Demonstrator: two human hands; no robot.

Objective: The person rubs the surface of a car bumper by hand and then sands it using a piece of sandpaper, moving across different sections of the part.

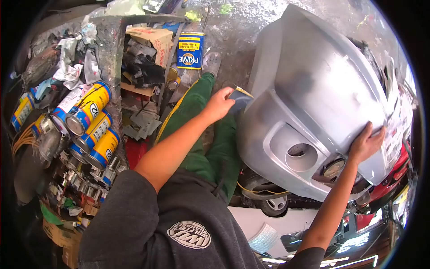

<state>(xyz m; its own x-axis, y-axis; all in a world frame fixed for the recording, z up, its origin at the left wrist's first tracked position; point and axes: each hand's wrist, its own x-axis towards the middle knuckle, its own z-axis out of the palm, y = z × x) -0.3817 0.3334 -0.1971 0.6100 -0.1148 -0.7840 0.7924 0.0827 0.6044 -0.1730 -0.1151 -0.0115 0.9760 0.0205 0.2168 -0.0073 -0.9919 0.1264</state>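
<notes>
The left hand (218,106) is at the end of a forearm which crosses above the legs in dark green trousers (188,116), with the wrist a little bent and the fingers pinched around a thin, dark grey sheet with a yellowish edge (241,99) (it looks like abrasive paper, but I cannot be certain). This sheet is just beside the rim of a large, curved, silver-grey car bumper (313,71), and whether they touch, I cannot tell. The bumper stands in front and to the right of the person, and in its face there is a round opening. The right hand (367,143), its arm stretched forward, lies on the far right part of the bumper with fingers extended, not clenched; it appears to rest there rather than to grasp. Near the left foot stands a rectangular blue-and-yellow metal tin marked as urethane thinner (190,50); its content is hidden by the walls. Beside it is a brown cardboard box with red print (154,40), and dark crumpled material (143,67) lies just below it in the view. On the left, several round yellow-and-blue cans (92,107) lie on their sides in a pile, and what they contain is not visible.
</notes>
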